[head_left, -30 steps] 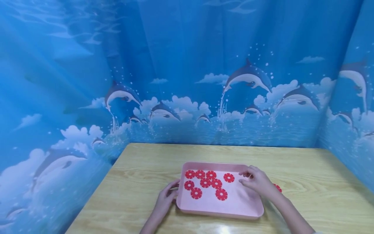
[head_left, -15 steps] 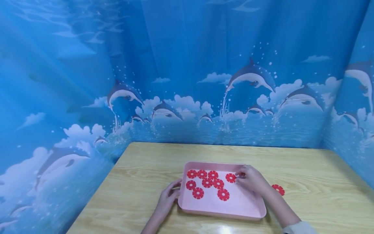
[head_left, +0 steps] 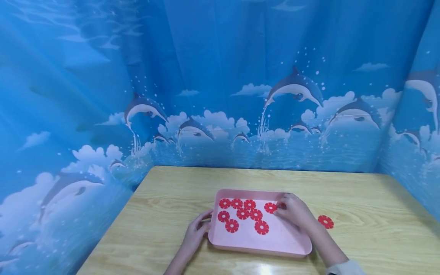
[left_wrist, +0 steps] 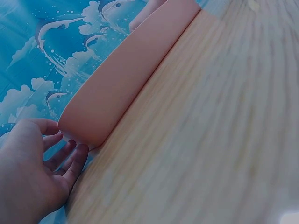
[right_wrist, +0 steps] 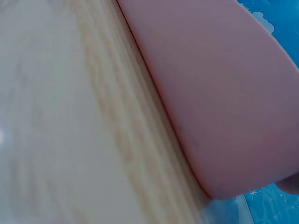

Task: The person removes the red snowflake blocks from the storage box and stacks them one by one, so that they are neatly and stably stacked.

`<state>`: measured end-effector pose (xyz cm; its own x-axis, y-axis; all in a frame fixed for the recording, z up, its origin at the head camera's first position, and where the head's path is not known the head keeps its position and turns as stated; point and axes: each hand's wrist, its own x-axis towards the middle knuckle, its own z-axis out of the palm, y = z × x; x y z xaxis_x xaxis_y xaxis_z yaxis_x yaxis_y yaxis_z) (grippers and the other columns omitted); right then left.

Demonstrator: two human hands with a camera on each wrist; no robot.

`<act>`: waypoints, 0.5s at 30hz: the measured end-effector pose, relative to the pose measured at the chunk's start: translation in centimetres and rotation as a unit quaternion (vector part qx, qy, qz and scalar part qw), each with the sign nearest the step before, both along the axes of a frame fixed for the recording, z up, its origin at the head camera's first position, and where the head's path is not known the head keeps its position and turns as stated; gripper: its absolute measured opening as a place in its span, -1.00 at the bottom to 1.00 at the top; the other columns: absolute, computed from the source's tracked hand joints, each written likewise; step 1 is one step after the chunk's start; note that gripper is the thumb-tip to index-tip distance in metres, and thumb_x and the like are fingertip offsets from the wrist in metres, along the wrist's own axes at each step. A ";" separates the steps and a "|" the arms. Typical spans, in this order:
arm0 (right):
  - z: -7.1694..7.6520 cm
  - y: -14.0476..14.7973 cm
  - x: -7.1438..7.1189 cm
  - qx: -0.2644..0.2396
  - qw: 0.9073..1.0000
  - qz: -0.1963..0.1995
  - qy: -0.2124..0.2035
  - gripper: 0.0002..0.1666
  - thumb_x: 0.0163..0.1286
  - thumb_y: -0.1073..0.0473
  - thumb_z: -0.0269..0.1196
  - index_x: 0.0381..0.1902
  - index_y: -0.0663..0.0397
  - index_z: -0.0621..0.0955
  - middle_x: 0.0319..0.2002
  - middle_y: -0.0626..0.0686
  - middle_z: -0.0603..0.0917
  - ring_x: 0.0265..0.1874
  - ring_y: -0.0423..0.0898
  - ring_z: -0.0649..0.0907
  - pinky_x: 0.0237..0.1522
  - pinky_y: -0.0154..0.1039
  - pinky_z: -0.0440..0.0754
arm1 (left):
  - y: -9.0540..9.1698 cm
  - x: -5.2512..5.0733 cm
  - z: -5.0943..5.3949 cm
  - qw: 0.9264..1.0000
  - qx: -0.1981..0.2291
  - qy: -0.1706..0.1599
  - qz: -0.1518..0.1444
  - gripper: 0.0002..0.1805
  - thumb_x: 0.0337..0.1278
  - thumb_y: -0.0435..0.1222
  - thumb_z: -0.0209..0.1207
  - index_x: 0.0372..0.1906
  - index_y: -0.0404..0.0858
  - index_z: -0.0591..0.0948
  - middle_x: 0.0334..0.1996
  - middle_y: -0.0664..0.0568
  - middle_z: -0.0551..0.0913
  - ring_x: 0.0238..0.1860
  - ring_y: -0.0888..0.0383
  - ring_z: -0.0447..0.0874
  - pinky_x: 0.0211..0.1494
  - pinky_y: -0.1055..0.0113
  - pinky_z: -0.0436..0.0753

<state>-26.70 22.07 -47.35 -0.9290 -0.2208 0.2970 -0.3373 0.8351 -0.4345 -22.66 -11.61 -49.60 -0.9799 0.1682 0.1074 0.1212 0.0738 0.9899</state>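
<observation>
A pink rectangular tray (head_left: pixel 237 240) lies on the wooden table, with several red notched plastic discs (head_left: pixel 261 227) flat inside it, mostly towards its left. My left hand (head_left: pixel 194 235) holds the tray's left side; the left wrist view shows its curled fingers (left_wrist: pixel 74 161) against the tray's corner. Over the tray's right part, my right hand (head_left: pixel 297 212) has its thumb and fingers together around a bit of red, seemingly a disc mostly hidden by the fingers. Close to these fingertips lies another red disc (head_left: pixel 270 207). The right wrist view has mainly the tray's outer wall (right_wrist: pixel 224 102).
One red disc (head_left: pixel 325 222) lies on the table (head_left: pixel 371 214), right of the tray and beside my right forearm. A blue curtain (head_left: pixel 220 95) printed with dolphins hangs behind the table and along its sides.
My right hand has moved a little left and down into the tray, close to the rightmost disc there. The disc on the table is now fully visible. My left hand stays at the tray.
</observation>
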 end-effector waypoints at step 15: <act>0.0 -0.2 -0.1 0.020 1.000 -0.008 0.000 -0.80 -0.08 0.15 0.46 -0.49 0.05 0.65 -0.36 -0.03 0.56 -0.42 -0.15 0.48 -0.31 -0.22 0.57 | 0.1 0.2 0.2 1.000 -0.003 0.016 -0.004 -0.53 0.16 -0.41 0.05 0.20 -0.44 0.37 0.05 -0.35 0.42 -0.08 -0.12 0.52 -0.26 0.33 0.62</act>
